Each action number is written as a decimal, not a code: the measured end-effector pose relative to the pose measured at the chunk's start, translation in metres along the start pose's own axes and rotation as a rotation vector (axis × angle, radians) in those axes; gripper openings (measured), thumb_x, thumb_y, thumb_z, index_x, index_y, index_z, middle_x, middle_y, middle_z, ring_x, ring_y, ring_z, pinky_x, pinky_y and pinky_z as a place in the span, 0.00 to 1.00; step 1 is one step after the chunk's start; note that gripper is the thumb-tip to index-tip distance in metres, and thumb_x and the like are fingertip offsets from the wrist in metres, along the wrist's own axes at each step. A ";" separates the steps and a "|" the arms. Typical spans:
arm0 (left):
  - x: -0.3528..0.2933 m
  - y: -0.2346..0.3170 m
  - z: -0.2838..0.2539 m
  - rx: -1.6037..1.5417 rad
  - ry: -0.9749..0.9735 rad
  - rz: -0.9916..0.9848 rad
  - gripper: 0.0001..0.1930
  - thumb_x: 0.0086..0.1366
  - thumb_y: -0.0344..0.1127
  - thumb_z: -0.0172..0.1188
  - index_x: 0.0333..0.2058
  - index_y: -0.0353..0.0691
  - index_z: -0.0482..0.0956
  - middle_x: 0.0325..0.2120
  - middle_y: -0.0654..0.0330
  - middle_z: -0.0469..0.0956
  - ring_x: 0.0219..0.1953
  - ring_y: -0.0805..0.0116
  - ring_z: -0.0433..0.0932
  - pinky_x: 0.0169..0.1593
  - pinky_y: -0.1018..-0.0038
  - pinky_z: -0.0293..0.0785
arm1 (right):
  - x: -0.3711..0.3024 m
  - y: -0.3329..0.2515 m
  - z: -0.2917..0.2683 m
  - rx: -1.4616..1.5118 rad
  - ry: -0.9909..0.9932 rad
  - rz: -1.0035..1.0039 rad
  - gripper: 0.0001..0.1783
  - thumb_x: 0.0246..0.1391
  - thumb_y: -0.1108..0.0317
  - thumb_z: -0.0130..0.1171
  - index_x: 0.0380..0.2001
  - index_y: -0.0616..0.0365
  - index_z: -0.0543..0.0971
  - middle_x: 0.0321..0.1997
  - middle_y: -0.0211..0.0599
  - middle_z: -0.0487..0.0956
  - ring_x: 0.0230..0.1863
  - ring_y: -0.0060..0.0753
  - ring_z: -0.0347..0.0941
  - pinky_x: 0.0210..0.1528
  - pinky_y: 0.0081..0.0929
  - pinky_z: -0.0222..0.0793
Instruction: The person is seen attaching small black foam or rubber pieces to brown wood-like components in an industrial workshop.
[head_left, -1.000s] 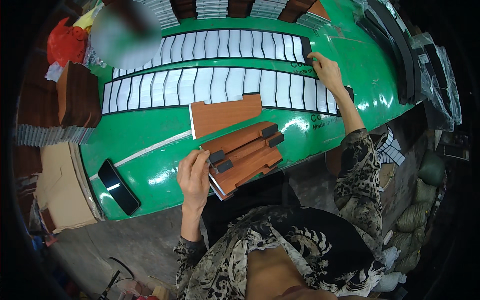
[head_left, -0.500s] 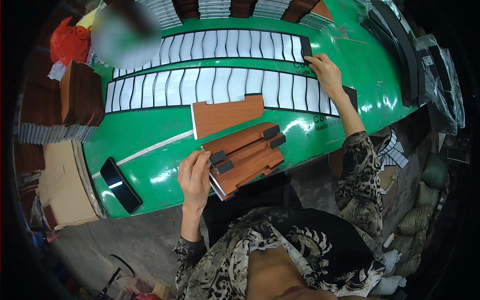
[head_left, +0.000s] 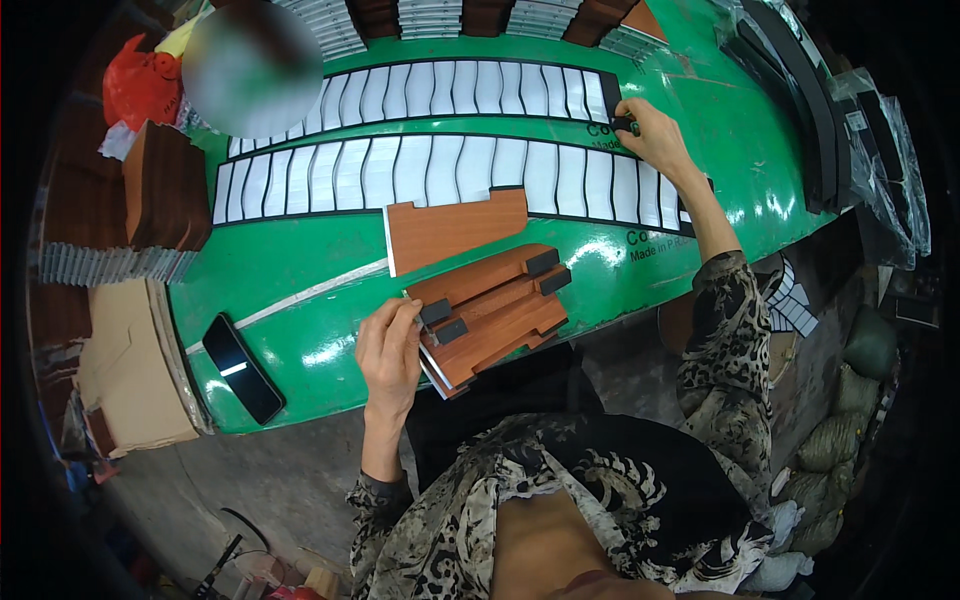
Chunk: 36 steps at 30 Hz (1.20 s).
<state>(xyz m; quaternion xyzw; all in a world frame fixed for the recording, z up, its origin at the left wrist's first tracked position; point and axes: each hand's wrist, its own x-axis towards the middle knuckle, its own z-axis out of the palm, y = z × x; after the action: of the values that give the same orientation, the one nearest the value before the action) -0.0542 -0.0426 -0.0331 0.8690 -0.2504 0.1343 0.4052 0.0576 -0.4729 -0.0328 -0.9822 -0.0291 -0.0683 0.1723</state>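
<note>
My left hand [head_left: 388,345] grips the left end of a brown wood-grain panel [head_left: 485,298] at the table's near edge. Black rectangular pads [head_left: 543,263] sit in pairs at both ends of the panel, which seems to lie on another like it. Fingers pinched, my right hand [head_left: 656,142] has a small black pad [head_left: 622,125] at the right end of the far strip [head_left: 440,90], white with wavy black lines. Nearer lies a similar strip [head_left: 410,165]. A notched brown panel [head_left: 455,232] overlaps its front edge.
The table is green [head_left: 330,335]. A phone [head_left: 243,370] lies at its left, by cardboard [head_left: 135,365] and stacked brown panels [head_left: 165,190]. More stacks [head_left: 430,18] line the back. Long black parts in clear plastic [head_left: 800,120] stand at right; a blurred disc covers the upper left.
My right hand has drawn slightly up from the far strip's right end, and a black pad now shows between its fingers. The left hand stays on the panel.
</note>
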 end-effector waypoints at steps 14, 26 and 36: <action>0.004 -0.001 0.004 0.034 0.077 0.017 0.19 0.46 0.19 0.62 0.40 0.37 0.77 0.38 0.55 0.76 0.36 0.57 0.76 0.38 0.67 0.72 | -0.013 0.044 0.022 0.390 0.284 0.227 0.15 0.45 0.69 0.66 0.36 0.59 0.75 0.34 0.32 0.77 0.38 0.22 0.72 0.42 0.22 0.68; 0.009 -0.014 -0.001 -0.228 0.117 -0.299 0.12 0.61 0.26 0.56 0.44 0.34 0.73 0.38 0.55 0.75 0.35 0.67 0.75 0.37 0.73 0.71 | -0.044 -0.103 -0.003 0.981 0.000 0.163 0.17 0.45 0.83 0.60 0.41 0.60 0.76 0.37 0.29 0.77 0.37 0.17 0.71 0.40 0.15 0.69; 0.074 -0.037 0.026 0.112 -0.088 -0.400 0.21 0.55 0.37 0.65 0.44 0.33 0.73 0.40 0.52 0.75 0.38 0.58 0.77 0.40 0.63 0.72 | -0.049 -0.183 0.010 1.031 -0.342 0.172 0.15 0.44 0.77 0.67 0.37 0.61 0.76 0.31 0.25 0.74 0.30 0.12 0.69 0.32 0.11 0.67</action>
<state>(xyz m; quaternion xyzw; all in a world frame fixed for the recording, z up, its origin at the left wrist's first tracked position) 0.0290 -0.0661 -0.0410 0.9275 -0.0824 0.0268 0.3635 -0.0046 -0.2991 0.0124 -0.7665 -0.0059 0.1298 0.6290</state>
